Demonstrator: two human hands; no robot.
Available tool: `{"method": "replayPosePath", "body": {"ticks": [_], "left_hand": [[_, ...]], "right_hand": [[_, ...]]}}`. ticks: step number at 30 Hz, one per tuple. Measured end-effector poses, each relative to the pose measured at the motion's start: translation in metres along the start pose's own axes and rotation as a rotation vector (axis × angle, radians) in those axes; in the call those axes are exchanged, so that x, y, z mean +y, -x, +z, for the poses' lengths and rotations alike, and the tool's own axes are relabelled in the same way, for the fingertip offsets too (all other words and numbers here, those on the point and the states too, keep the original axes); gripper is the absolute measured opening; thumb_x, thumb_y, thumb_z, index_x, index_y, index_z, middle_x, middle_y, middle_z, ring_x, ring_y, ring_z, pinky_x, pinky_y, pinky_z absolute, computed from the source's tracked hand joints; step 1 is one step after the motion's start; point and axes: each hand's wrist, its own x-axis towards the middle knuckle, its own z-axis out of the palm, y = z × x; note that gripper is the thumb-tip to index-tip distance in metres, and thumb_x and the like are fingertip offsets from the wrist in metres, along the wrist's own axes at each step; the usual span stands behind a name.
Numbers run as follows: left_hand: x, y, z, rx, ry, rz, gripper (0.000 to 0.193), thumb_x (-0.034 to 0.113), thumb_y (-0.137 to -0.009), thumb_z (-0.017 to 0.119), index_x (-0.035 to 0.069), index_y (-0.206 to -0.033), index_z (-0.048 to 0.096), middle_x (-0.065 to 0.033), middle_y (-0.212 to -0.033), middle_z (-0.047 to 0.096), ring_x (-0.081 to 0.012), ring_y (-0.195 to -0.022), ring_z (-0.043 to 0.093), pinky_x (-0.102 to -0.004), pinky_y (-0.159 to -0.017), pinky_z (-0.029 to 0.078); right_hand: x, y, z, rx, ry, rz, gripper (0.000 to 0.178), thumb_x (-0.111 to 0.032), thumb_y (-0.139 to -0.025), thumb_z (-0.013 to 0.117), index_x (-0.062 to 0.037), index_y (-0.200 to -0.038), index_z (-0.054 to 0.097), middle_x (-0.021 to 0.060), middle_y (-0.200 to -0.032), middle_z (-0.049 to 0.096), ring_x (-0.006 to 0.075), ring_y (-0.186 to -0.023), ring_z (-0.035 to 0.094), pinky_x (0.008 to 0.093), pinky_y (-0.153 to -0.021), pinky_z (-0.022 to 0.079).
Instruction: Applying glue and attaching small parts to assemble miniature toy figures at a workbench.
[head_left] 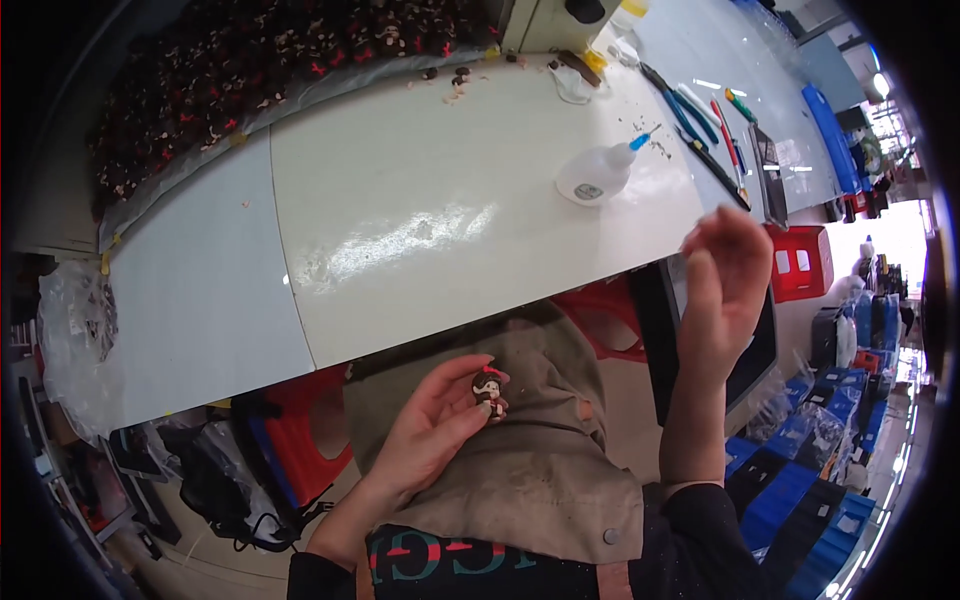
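A small brown figurine (pixel 489 392) with a pale face and red details is pinched between the thumb and fingers of my left hand (pixel 437 428), above the apron on my lap. My right hand (pixel 730 285) is raised by the table's right front edge, away from the figurine. Its fingers are loosely curled, slightly blurred, and I see nothing in them. Beyond it, a white squeeze bottle (pixel 597 177) with a blue needle tip stands on the white table (pixel 420 170).
Many dark figurines with red bits (pixel 300 60) fill a lined tray at the back left. Pliers (pixel 680 105), pens and a black-handled tool lie at the right. Loose brown pieces (pixel 460 78) are near the far edge. A red crate (pixel 800 262) is beyond my right hand.
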Motion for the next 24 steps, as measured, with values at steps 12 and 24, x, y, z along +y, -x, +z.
{"method": "replayPosePath", "body": {"ticks": [12, 24], "left_hand": [[0.007, 0.014, -0.018, 0.003, 0.107, 0.074, 0.050, 0.010, -0.094, 0.049, 0.009, -0.140, 0.030, -0.0106, -0.129, 0.045, -0.0202, -0.115, 0.051, -0.0334, -0.098, 0.042], [0.005, 0.011, -0.024, 0.041, 0.059, 0.138, 0.049, 0.010, -0.092, 0.051, 0.005, -0.137, 0.034, -0.0141, -0.129, 0.048, -0.0163, -0.105, 0.055, -0.0299, -0.092, 0.045]], "right_hand": [[0.016, -0.032, 0.042, -0.458, 0.282, 0.291, 0.027, -0.016, -0.088, 0.062, 0.0001, -0.109, 0.057, 0.0039, -0.095, 0.062, 0.0089, -0.083, 0.056, 0.0220, -0.073, 0.045], [-0.011, 0.041, 0.006, -0.696, 0.231, 0.019, 0.043, -0.033, -0.059, 0.083, -0.0018, -0.080, 0.063, 0.0074, -0.071, 0.059, 0.0198, -0.061, 0.056, 0.0293, -0.055, 0.042]]}}
